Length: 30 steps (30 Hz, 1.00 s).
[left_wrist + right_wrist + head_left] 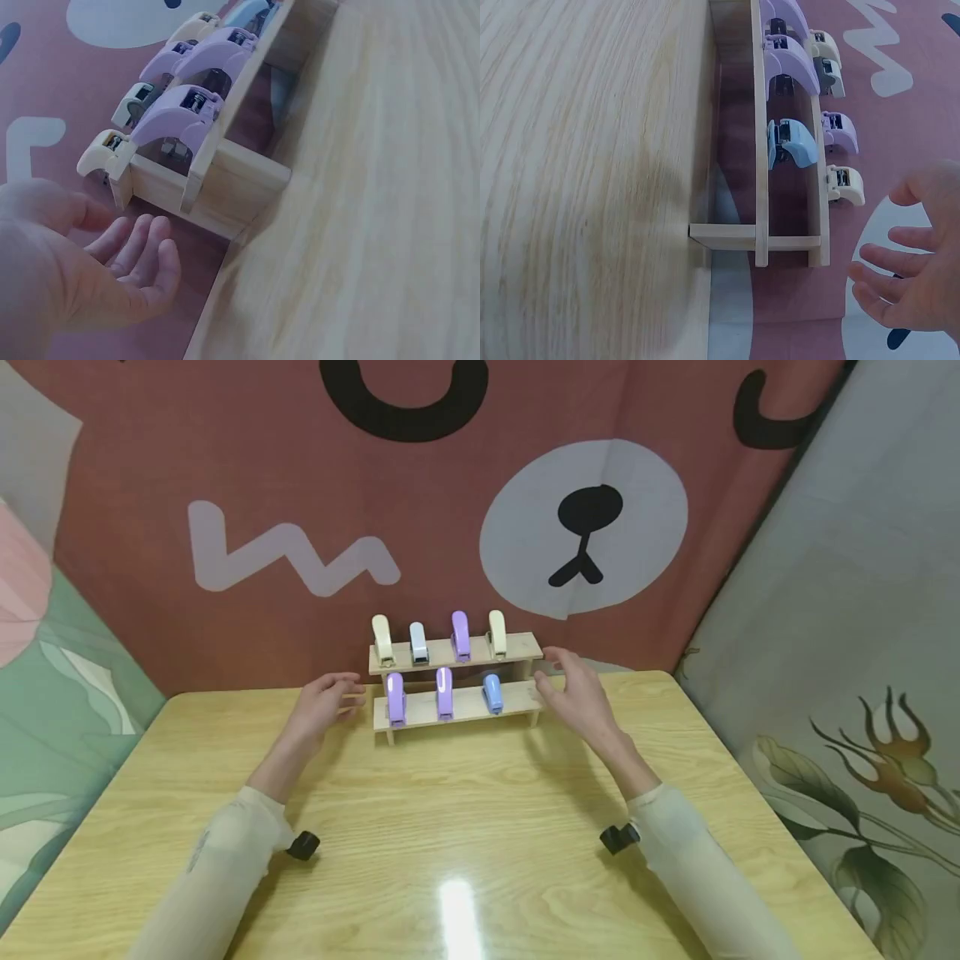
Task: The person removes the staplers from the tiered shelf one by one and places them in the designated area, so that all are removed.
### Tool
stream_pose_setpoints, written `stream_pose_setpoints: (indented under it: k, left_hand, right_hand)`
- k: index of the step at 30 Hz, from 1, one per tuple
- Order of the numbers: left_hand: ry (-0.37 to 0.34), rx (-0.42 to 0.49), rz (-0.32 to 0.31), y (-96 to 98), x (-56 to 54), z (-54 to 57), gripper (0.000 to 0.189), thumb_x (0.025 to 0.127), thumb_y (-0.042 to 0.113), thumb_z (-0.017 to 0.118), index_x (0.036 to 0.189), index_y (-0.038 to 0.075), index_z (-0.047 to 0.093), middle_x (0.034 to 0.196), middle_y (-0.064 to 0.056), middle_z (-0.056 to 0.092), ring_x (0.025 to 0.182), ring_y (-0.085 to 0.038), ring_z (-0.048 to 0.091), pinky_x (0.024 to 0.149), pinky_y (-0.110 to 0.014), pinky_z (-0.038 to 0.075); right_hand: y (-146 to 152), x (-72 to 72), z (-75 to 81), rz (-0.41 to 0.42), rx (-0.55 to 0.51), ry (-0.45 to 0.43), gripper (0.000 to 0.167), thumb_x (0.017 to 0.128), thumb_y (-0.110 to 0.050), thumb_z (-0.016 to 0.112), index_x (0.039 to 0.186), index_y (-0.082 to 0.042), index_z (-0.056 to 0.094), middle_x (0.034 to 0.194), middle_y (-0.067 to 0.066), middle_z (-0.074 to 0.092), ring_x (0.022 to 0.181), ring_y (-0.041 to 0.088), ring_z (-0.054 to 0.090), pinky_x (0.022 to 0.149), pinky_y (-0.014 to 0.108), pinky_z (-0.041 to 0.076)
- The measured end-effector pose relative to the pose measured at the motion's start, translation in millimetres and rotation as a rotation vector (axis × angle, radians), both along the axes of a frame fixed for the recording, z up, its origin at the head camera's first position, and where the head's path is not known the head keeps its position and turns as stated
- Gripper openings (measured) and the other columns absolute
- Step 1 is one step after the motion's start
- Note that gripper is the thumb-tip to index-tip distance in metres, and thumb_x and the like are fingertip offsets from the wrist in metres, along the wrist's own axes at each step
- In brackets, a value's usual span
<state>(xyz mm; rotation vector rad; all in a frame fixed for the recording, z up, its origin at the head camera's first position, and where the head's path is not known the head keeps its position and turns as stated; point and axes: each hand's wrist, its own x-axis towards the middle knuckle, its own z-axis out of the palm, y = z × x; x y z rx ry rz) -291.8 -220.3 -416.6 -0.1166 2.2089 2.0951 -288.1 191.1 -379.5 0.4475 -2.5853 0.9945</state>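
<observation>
A two-tier wooden rack (519,695) holds several small staplers at the back of the table. On its upper tier stand a cream stapler (382,640), a pale grey-blue stapler (418,643), a purple stapler (461,637) and a second cream stapler (497,635). Below are two purple staplers (444,693) and a blue stapler (492,693). My left hand (324,703) is just left of the rack, its fingers loosely bent around nothing. By the rack's right end, my right hand (579,697) has its fingers spread; the right wrist view (922,255) shows a gap from the wood.
The rack stands on a light wood-grain table (450,810). Close behind it hangs a reddish-brown cloth (435,510) with a cartoon bear face. A floral curtain (847,710) borders the right side, and a green patterned cloth (67,693) the left.
</observation>
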Motion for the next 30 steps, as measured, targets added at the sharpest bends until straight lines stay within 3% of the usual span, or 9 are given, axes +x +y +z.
stream_pose_setpoints:
  k: [8,12,19,24,30]
  left_hand:
    - [-0.062,0.204,0.06,-1.8,-15.0,-0.2,0.054,0.11,0.037,0.04,0.151,0.002,0.043,0.144,-0.017,0.049,0.132,-0.034,0.049,0.108,-0.042,0.042]
    - [-0.053,0.276,0.079,1.4,-23.9,-1.3,0.054,0.109,0.042,0.044,0.148,0.005,0.045,0.139,-0.011,0.053,0.129,-0.03,0.051,0.111,-0.043,0.038]
    - [0.082,0.101,0.133,13.7,-31.9,-2.1,0.048,0.106,0.043,0.049,0.141,0.011,0.047,0.123,-0.003,0.057,0.121,-0.033,0.057,0.101,-0.044,0.045]
    - [0.138,0.125,0.083,18.2,-35.7,-6.3,0.051,0.107,0.034,0.052,0.15,0.01,0.041,0.134,-0.008,0.051,0.125,-0.038,0.053,0.107,-0.051,0.039]
    - [0.11,0.228,-0.012,17.0,-43.4,-22.8,0.058,0.107,0.035,0.051,0.161,0.026,0.033,0.151,-0.013,0.041,0.137,-0.038,0.04,0.112,-0.054,0.032]
  right_hand:
    - [-15.4,-4.7,2.8,0.049,-0.003,0.035,0.041,0.101,-0.021,0.06,0.137,-0.001,0.059,0.129,0.014,0.063,0.114,0.028,0.059,0.093,0.045,0.049]
    - [-22.1,-7.4,5.9,0.051,0.016,0.038,0.04,0.1,-0.02,0.06,0.136,-0.002,0.059,0.128,0.012,0.064,0.113,0.027,0.059,0.092,0.044,0.049]
    - [-26.2,-12.8,13.6,0.046,0.007,0.093,0.036,0.098,-0.013,0.062,0.132,-0.001,0.062,0.125,0.012,0.065,0.11,0.029,0.061,0.091,0.044,0.05]
    - [-25.4,-19.5,14.9,0.044,-0.048,0.111,0.033,0.096,-0.009,0.062,0.127,0.001,0.064,0.122,0.013,0.067,0.108,0.031,0.064,0.091,0.046,0.051]
    - [-26.7,-23.6,14.1,0.038,-0.195,0.072,0.026,0.097,-0.008,0.064,0.122,0.0,0.066,0.118,0.016,0.068,0.102,0.028,0.066,0.09,0.044,0.052]
